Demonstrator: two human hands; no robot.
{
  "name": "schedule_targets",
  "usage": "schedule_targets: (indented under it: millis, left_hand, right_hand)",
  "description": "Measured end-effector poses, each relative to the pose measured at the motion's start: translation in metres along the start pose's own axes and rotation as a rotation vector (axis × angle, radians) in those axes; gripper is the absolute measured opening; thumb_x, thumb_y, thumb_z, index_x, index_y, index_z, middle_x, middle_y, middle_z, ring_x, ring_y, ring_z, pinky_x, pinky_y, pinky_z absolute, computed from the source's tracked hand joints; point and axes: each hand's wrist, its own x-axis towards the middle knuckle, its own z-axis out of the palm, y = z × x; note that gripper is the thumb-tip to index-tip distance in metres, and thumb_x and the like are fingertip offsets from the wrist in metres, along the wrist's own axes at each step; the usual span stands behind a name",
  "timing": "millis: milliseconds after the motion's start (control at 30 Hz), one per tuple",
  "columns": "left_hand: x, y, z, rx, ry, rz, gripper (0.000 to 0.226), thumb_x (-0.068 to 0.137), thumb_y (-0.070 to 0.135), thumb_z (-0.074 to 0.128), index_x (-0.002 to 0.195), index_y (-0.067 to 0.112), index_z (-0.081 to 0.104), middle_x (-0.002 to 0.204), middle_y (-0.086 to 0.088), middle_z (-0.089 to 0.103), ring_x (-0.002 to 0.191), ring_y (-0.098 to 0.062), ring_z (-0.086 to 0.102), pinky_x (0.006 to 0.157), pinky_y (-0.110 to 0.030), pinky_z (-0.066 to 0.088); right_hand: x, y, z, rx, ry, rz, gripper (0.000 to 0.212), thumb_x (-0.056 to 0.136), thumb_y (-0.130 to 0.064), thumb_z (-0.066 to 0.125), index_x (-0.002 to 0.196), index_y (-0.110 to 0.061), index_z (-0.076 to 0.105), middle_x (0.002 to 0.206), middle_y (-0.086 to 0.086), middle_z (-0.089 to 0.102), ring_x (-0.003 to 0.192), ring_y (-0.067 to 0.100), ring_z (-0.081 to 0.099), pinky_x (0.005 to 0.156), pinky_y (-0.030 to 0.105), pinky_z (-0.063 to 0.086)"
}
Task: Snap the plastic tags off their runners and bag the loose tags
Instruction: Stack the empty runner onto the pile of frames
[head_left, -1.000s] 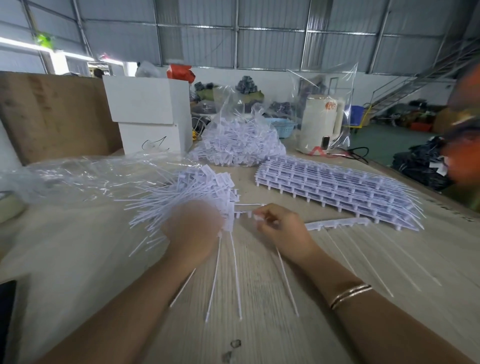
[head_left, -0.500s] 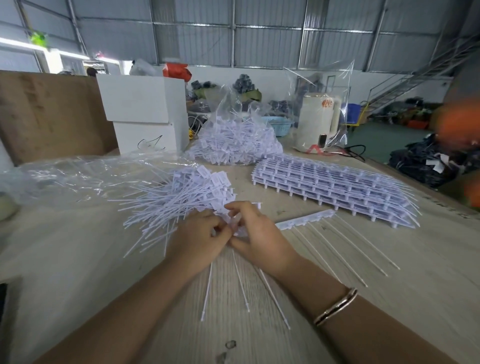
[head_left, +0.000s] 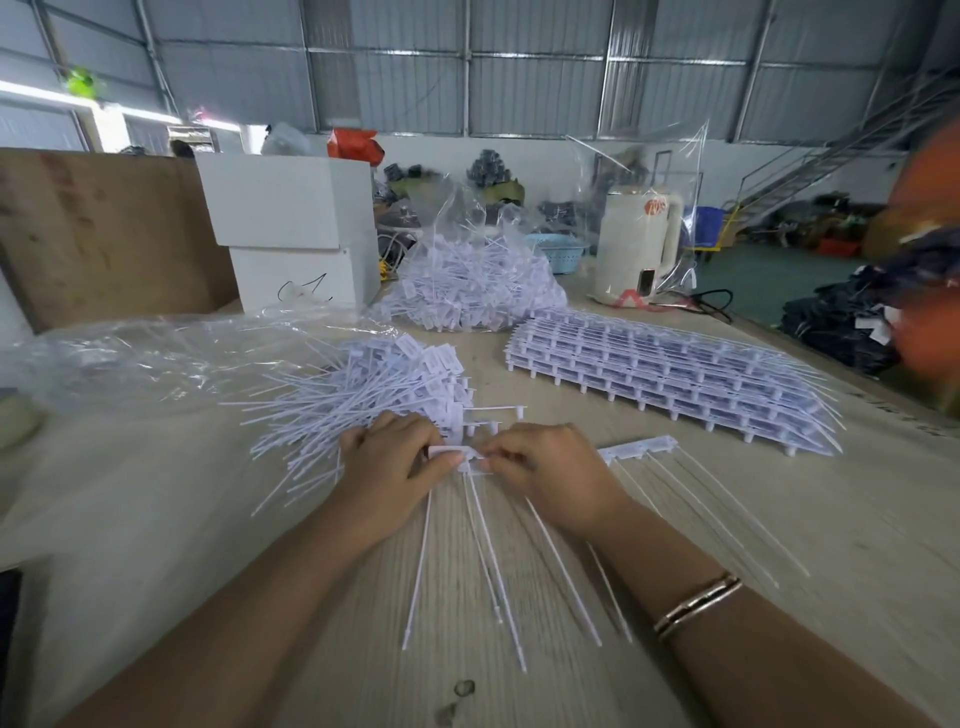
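Note:
My left hand (head_left: 387, 467) and my right hand (head_left: 553, 470) meet at the table's middle, both pinching one white runner strip of tags (head_left: 636, 448) that extends to the right, its long thin tails fanning toward me. A white tag head (head_left: 449, 453) sits between the fingertips of both hands. Just left and behind lies a heap of loose white tags (head_left: 374, 395), partly on a clear plastic bag (head_left: 156, 358). A flat stack of unbroken runner strips (head_left: 670, 374) lies at the right. A bare runner piece (head_left: 498, 410) lies behind my hands.
A clear bag full of tags (head_left: 472, 291) stands at the back centre. White boxes (head_left: 296, 234) and a brown board (head_left: 104, 228) stand back left, and a cream kettle (head_left: 636, 244) inside a clear bag back right. The table's right edge (head_left: 831, 374) runs diagonally.
My left hand came off the loose heap and joined my right hand on the strip. The strip has been drawn leftward, and both hands now pinch it close together.

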Motion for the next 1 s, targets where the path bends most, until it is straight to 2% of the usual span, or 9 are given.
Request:
schedule_targets:
  millis: [167,233,300,433,533,633,767,900,1000]
  left_hand:
    - [0.003,0.009,-0.002,-0.008,0.074,0.173,0.028,0.082,0.047,0.039,0.07,0.024,0.049,0.065,0.019,0.039,0.076,-0.001,0.036,0.066,-0.029,0.012]
    - [0.002,0.007,-0.005,-0.079,0.103,0.169,0.026,0.083,0.043,0.035,0.068,0.026,0.046,0.064,0.02,0.041,0.075,0.001,0.035,0.067,-0.03,0.013]
    - [0.0,0.002,-0.008,-0.131,0.145,0.144,0.026,0.083,0.041,0.035,0.065,0.025,0.046,0.064,0.019,0.044,0.075,-0.001,0.038,0.067,-0.031,0.014]
    - [-0.001,-0.002,-0.012,0.104,0.136,0.084,0.031,0.085,0.053,0.037,0.074,0.031,0.055,0.08,0.018,0.052,0.088,-0.006,0.043,0.072,-0.029,0.012]
    - [-0.002,0.004,-0.009,0.193,0.135,0.012,0.037,0.087,0.053,0.035,0.092,0.031,0.064,0.098,0.013,0.056,0.1,-0.014,0.047,0.078,-0.03,0.014]
    - [-0.002,0.012,-0.007,0.197,0.124,0.051,0.053,0.089,0.05,0.019,0.086,0.027,0.066,0.092,0.013,0.058,0.097,-0.016,0.05,0.076,-0.032,0.016]
    - [-0.002,0.015,0.0,0.103,0.041,0.037,0.055,0.081,0.061,0.019,0.074,0.028,0.063,0.072,0.018,0.047,0.094,-0.011,0.043,0.083,-0.039,0.026]
    - [-0.001,0.006,0.001,0.14,0.049,0.018,0.057,0.075,0.062,0.017,0.075,0.027,0.062,0.072,0.019,0.05,0.097,-0.008,0.043,0.071,-0.03,0.01]
    - [-0.002,0.001,0.001,0.155,0.028,0.055,0.061,0.074,0.064,0.018,0.079,0.024,0.063,0.078,0.016,0.055,0.098,-0.006,0.042,0.069,-0.029,0.008]
  right_hand:
    - [0.002,0.005,0.005,0.312,-0.002,0.063,0.031,0.093,-0.028,0.056,0.077,-0.005,0.068,0.069,0.009,0.064,0.06,0.011,0.052,0.066,0.031,0.043]
    - [0.002,0.013,0.0,0.446,0.08,0.163,0.025,0.093,-0.027,0.055,0.074,-0.016,0.067,0.064,-0.005,0.062,0.06,0.003,0.053,0.063,0.024,0.043]
    - [0.001,0.024,-0.009,0.529,0.18,0.29,0.018,0.093,-0.03,0.055,0.079,-0.027,0.067,0.067,-0.01,0.063,0.067,0.007,0.059,0.063,0.021,0.044]
    - [-0.005,0.019,-0.009,0.303,0.125,0.266,0.017,0.084,-0.042,0.059,0.093,-0.03,0.067,0.085,-0.012,0.065,0.078,0.008,0.061,0.077,0.031,0.052]
    - [-0.003,-0.004,-0.001,0.13,0.136,0.097,0.024,0.083,-0.032,0.065,0.107,-0.028,0.064,0.088,-0.016,0.059,0.081,0.007,0.056,0.086,0.037,0.046]
    - [0.001,-0.02,0.002,0.076,0.142,-0.001,0.035,0.082,-0.034,0.067,0.114,-0.023,0.059,0.096,-0.007,0.066,0.094,0.015,0.061,0.09,0.038,0.044]
    - [-0.002,-0.024,0.003,0.163,0.108,-0.046,0.036,0.08,-0.025,0.068,0.114,-0.02,0.057,0.098,-0.01,0.067,0.097,0.012,0.062,0.092,0.039,0.044]
    - [-0.004,-0.005,-0.009,0.193,-0.028,0.07,0.028,0.082,-0.028,0.066,0.109,-0.026,0.057,0.101,-0.012,0.064,0.098,0.01,0.059,0.094,0.041,0.043]
    - [-0.003,0.001,-0.008,0.104,-0.05,0.044,0.017,0.084,-0.031,0.066,0.101,-0.028,0.066,0.094,-0.011,0.065,0.085,0.008,0.058,0.084,0.033,0.047]
